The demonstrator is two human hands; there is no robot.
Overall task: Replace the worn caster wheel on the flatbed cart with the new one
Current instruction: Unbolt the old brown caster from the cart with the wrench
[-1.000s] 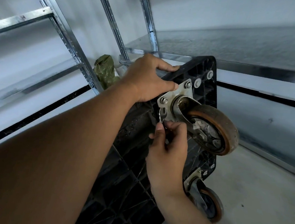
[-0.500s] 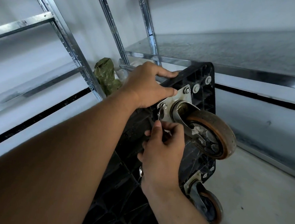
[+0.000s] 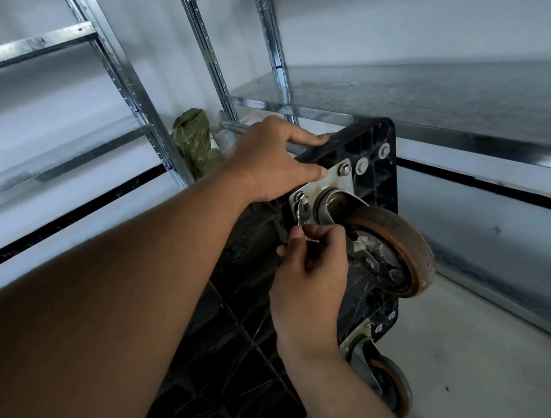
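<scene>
Worn brown caster wheel [image 3: 392, 251]: likely heavy, rigid; hold by steel fork [image 3: 328, 211]. Right hand [image 3: 308, 277] pinches silver spanner [image 3: 302, 212]; left hand [image 3: 271, 162] grips black cart [image 3: 384, 191].

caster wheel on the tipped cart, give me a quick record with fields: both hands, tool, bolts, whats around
cart: black flatbed cart tipped up, ribbed underside toward the camera
caster wheel: worn brown tread, bolted on its mounting plate
left hand: grips the cart's upper edge beside the plate
right hand: pinches a small wrench set at the lower-left bolt
upper bolt: in place
second caster: lower on the same end
around: metal shelving, green bag behind
</scene>
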